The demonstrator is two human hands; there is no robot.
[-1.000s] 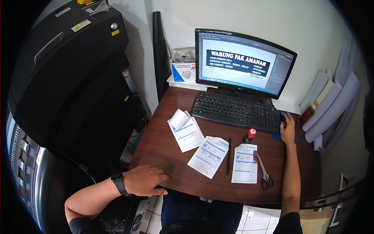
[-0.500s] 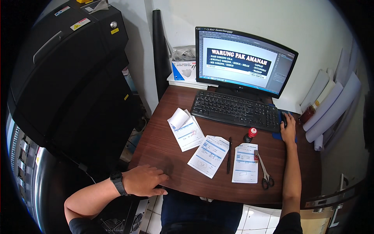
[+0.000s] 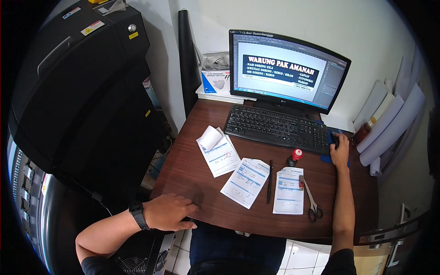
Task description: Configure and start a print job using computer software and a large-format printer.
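Note:
My right hand [image 3: 339, 153] grips a black mouse [image 3: 335, 141] on a blue pad, beside a black keyboard [image 3: 275, 126]. My left hand [image 3: 174, 211] rests at the desk's near left edge, fingers loosely spread and holding nothing. On the brown desk [image 3: 178, 174] lie a curled pad of forms [image 3: 215, 158], two more printed forms [image 3: 243, 183] [image 3: 284, 197], a black pen [image 3: 270, 183], a red-topped stamp [image 3: 295, 156] and black-handled scissors [image 3: 313, 205] with a small red item by the blades. The monitor [image 3: 288, 73] shows a banner design in an editing program.
A large black machine [image 3: 78, 105] stands at the left. A dark roll [image 3: 182, 64] leans on the wall near a white-blue box [image 3: 215, 81]. Pale paper rolls [image 3: 385, 128] and a bottle of red-brown liquid [image 3: 362, 133] are at the right. A metal handle [image 3: 401, 215] is at lower right.

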